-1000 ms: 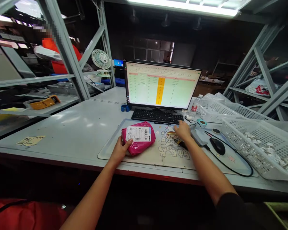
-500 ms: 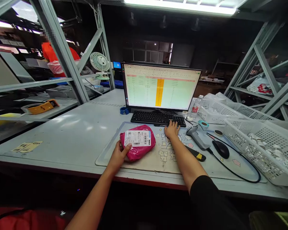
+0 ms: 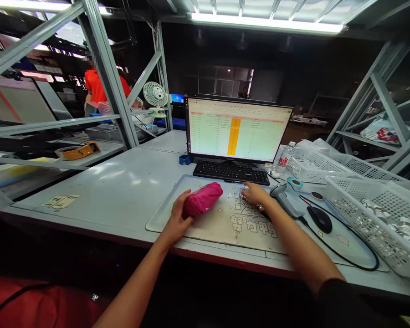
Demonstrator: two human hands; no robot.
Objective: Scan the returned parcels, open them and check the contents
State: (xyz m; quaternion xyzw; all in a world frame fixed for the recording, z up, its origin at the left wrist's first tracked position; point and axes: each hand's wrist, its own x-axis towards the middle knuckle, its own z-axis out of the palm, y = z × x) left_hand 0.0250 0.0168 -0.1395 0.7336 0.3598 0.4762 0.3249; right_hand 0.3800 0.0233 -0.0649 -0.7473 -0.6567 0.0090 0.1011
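My left hand point(image 3: 180, 214) grips the left end of a pink plastic-wrapped parcel point(image 3: 205, 199), tipped up over the desk mat point(image 3: 222, 234). The parcel's white label is out of sight. My right hand point(image 3: 256, 195) is low over the printed middle of the mat, in front of the black keyboard point(image 3: 230, 172). Its fingers point left and look bent; what lies under them is hidden. Part of a dark tool point(image 3: 264, 212) shows beside the right wrist, mostly covered by the forearm. Close to that forearm lies a grey barcode scanner point(image 3: 289, 202).
A monitor point(image 3: 259, 130) showing a spreadsheet stands behind the keyboard. To the right are a black mouse point(image 3: 319, 219), a cable, tape rolls point(image 3: 294, 183), a bottle point(image 3: 286, 155) and white baskets point(image 3: 362, 218), one holding small bottles. A person in red point(image 3: 97, 86) is beyond the left frame.
My left hand has tilted the pink parcel, turning its label out of view. My right hand has come off the keyboard's front edge, back toward me over the mat. The view has shifted slightly.
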